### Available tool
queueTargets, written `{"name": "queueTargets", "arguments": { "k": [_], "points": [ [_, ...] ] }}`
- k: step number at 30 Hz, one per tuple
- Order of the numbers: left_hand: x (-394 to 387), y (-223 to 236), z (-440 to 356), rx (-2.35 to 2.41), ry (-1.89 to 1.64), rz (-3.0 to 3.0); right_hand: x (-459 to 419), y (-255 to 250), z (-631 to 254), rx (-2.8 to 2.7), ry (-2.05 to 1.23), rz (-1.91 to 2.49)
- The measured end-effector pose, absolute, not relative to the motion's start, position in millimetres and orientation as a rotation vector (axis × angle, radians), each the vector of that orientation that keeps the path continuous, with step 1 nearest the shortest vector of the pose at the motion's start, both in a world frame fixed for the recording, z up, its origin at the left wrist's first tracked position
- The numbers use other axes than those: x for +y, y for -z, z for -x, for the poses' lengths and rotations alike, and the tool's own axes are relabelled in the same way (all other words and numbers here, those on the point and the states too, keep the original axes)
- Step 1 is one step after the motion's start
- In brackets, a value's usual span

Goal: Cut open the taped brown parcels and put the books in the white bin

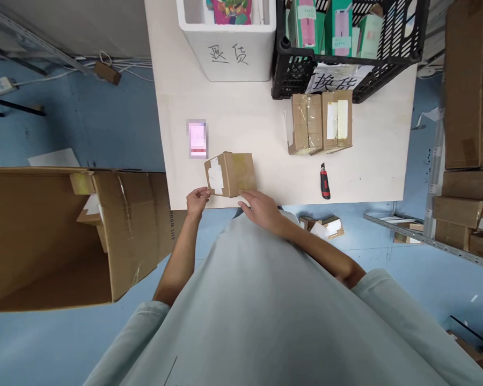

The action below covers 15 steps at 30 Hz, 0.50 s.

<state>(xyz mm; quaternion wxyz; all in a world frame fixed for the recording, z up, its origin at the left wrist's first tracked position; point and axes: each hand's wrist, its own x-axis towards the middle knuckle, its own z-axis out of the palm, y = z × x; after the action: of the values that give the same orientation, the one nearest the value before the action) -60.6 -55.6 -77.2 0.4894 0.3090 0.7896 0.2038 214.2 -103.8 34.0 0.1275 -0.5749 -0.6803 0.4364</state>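
Observation:
A small brown cardboard box (pixel 241 171) with a white label (pixel 216 176) on its left side sits at the table's front edge. At its lower left corner is my left hand (pixel 198 201), thumb and fingers pinched together; what is between the fingertips, if anything, is too small to make out. My right hand (pixel 261 210) rests its stretched fingertips against the box's front right edge, thumb held apart. Beyond the box to the left lies a phone (pixel 197 139) with a lit, blurred screen. A black and red box cutter (pixel 324 181) lies off to the right.
Two taped cardboard boxes (pixel 321 123) stand before a black plastic crate (pixel 290 75) of green packages. Left of the crate is a white bin (pixel 229 56) with handwriting. A large opened carton (pixel 137 225) stands left of the table (pixel 249 118); stacked cartons (pixel 462 203) line the right.

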Motion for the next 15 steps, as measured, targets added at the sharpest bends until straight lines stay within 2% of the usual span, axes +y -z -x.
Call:
{"name": "queueTargets", "arguments": {
  "k": [6, 11, 15],
  "points": [
    [-59.5, 72.1, 57.9, 1.866, -0.456, -0.749, -101.6, -12.4, -242.4, -1.840, -1.271, 1.791],
    [-60.0, 74.9, 31.8, 1.747, -0.416, -0.739, -88.8, 33.7, -300.3, -1.652, -1.291, 2.125],
    [-62.6, 77.5, 7.7, 1.731, -0.424, -0.765, -86.6, 65.8, -328.8, -1.405, -1.417, 2.090]
  ]
}}
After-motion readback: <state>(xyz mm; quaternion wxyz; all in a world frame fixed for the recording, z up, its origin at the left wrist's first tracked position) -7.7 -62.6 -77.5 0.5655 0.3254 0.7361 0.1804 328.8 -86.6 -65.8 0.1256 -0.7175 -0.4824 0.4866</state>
